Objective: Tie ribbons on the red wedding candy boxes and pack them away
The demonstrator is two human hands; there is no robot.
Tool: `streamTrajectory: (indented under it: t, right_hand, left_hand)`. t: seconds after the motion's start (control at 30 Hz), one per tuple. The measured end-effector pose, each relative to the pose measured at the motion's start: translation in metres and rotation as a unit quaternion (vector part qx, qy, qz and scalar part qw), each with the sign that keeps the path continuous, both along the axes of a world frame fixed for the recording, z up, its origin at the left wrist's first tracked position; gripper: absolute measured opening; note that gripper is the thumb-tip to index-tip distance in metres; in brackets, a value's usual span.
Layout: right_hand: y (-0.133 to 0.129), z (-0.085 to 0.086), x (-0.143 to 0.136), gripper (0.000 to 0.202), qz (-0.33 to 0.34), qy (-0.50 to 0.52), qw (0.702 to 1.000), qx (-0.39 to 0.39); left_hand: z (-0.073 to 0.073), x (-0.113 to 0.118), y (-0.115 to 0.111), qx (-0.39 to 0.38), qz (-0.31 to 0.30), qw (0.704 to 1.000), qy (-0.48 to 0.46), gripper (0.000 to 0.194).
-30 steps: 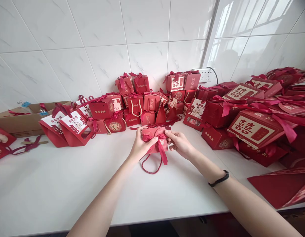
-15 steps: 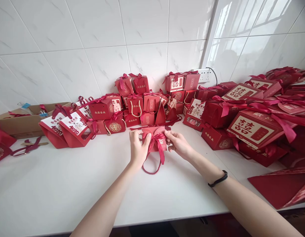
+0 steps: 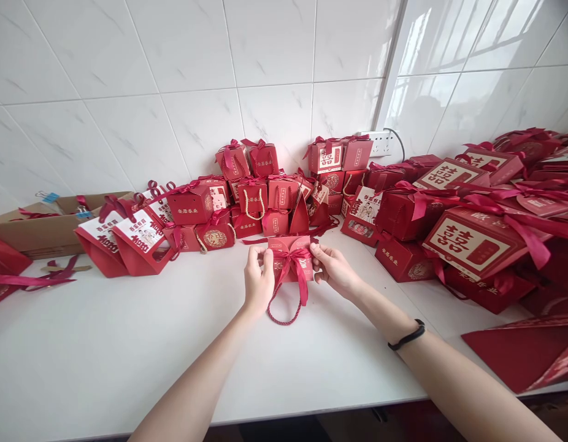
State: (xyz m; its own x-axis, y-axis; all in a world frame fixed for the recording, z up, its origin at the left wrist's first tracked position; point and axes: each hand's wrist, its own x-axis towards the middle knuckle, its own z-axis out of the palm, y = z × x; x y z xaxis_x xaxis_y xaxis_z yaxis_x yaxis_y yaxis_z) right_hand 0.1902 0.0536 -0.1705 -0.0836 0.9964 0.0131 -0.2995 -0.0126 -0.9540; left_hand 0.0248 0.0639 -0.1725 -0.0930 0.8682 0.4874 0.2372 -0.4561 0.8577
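Observation:
In the middle of the table, a small red gift box (image 3: 306, 271) with gold lettering is held between my two hands. A dark pink ribbon bow (image 3: 291, 254) is tied across its front, tails hanging down. Below it loops a red rope handle (image 3: 284, 323) against the white tabletop. My left hand (image 3: 257, 281) is closed on the box's left side, thumb along the front edge. The right side and the bow's right end are pinched by my right hand (image 3: 335, 270), its fingers partly hidden behind the box.
Red gift boxes (image 3: 213, 236) are stacked along the tiled wall, with a larger pile (image 3: 472, 242) at right. White-fronted bags (image 3: 143, 236) and an open cardboard box (image 3: 40, 236) stand at left. A power strip (image 3: 380, 142) sits by the wall. A loose ribbon (image 3: 35, 280) lies far left.
My left thumb has shifted left off the bow, uncovering lettering on the box. At the far left, a blurred pink shape is gone and a ribbon now stretches across there. The view has shifted slightly.

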Motion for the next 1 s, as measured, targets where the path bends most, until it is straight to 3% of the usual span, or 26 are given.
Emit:
streamTrajectory:
  t: [0.63, 0.87, 1.0]
  right_hand:
    - [-0.001, -0.001, -0.006, 0.051, 0.0, 0.034, 0.999, 0.001]
    - [0.001, -0.002, -0.001, 0.05, 0.002, 0.005, 1.0, 0.011]
    - [0.001, 0.0, 0.001, 0.05, -0.013, 0.001, 1.0, 0.013]
  left_hand:
    - [-0.002, 0.005, 0.002, -0.035, 0.014, 0.999, -0.028, 0.023]
    - [-0.001, -0.003, 0.005, -0.011, -0.062, 0.997, -0.036, 0.025]
    - [0.001, -0.005, 0.004, -0.017, -0.074, 0.997, 0.004, 0.03]
